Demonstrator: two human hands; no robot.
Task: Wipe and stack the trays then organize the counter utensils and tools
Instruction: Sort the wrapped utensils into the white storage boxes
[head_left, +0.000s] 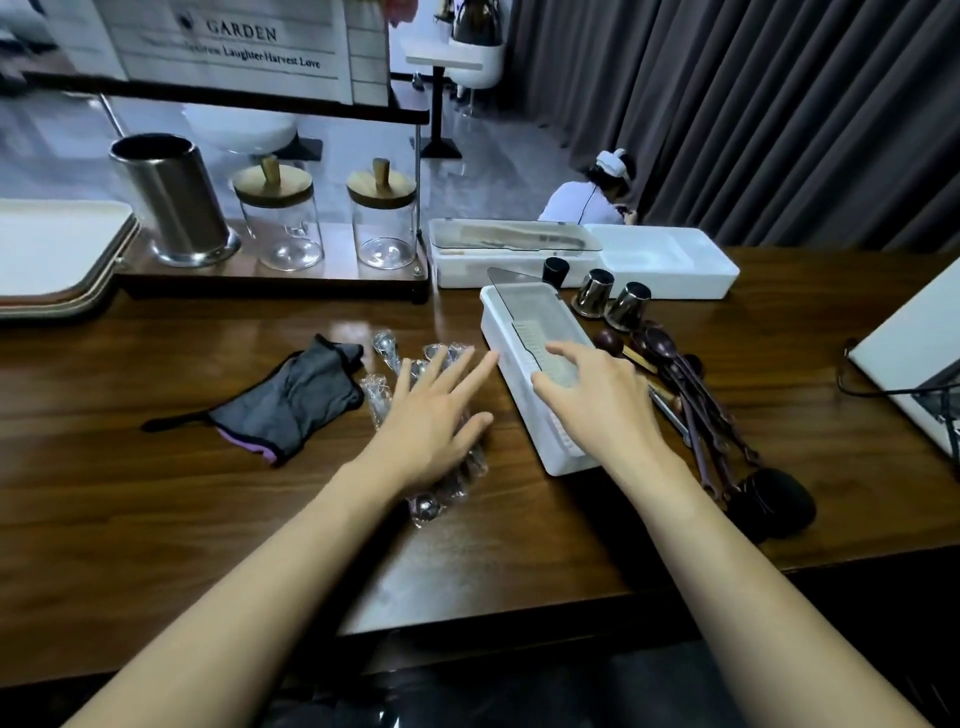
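Note:
My left hand (431, 415) lies flat, fingers spread, on a pile of plastic-wrapped metal spoons (384, 358) in the middle of the wooden counter (156, 493). My right hand (597, 400) rests with fingers apart on the translucent lid of a white utensil box (524, 400) just right of the spoons; the lid is tilted up at its far end. A grey cloth (296, 395) with a purple edge lies left of the spoons. Stacked trays (57, 260) sit at the far left. Dark wooden spoons and ladles (691, 384) lie right of the box.
A steel canister (171, 202) and two glass jars (280, 218) stand on a raised shelf at the back. Two more white boxes (670, 265) and small steel cups (628, 306) sit behind the near box. A white device (914, 338) is at the right edge. A person crouches beyond the counter.

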